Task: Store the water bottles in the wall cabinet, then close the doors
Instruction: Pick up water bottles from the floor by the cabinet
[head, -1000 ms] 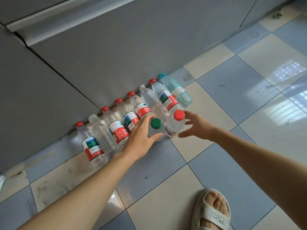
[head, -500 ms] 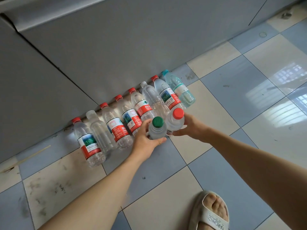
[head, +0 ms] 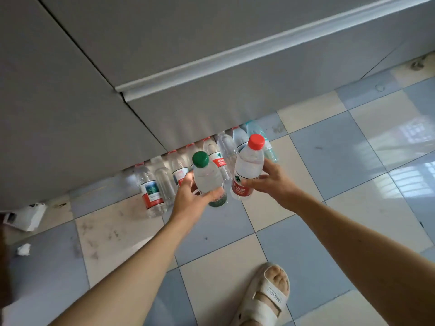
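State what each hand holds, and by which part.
The left hand grips the green-capped bottle around its lower body. The right hand grips the red-capped bottle around its labelled lower body.

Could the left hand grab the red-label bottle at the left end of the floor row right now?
Probably not yet. The left hand already grips the green-capped bottle, so its fingers are taken. The red-label bottle itself lies uncovered on the floor, with nothing over it; free that hand first.
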A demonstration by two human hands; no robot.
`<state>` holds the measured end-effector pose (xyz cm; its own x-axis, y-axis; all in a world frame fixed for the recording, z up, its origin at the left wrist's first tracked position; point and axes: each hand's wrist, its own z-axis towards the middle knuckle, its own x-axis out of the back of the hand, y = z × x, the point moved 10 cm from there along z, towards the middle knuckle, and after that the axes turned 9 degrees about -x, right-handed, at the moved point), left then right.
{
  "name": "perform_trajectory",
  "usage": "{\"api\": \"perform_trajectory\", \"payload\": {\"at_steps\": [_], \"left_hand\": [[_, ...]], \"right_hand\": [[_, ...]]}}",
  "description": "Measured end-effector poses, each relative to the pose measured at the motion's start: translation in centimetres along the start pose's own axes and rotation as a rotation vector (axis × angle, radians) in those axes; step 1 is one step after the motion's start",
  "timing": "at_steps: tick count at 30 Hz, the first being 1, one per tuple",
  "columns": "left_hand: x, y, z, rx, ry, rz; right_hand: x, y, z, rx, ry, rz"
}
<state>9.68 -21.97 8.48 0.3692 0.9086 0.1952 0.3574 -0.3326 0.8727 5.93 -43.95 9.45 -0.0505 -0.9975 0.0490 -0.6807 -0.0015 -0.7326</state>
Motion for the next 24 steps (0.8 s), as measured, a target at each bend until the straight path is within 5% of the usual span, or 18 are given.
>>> {"api": "perform_trajectory", "payload": {"at_steps": [15, 24], "left_hand": [[21.3, 37.6, -20.2, -0.114, 0.135, -0.013], [36.5, 54.6, -32.4, -0.344, 0.145, -0.097]], "right_hand": [[-9.7, -35.7, -26.6, 0.113, -0.067, -0.270], [-19.1, -54.9, -45.0, 0.318, -0.049, -0.325]]}}
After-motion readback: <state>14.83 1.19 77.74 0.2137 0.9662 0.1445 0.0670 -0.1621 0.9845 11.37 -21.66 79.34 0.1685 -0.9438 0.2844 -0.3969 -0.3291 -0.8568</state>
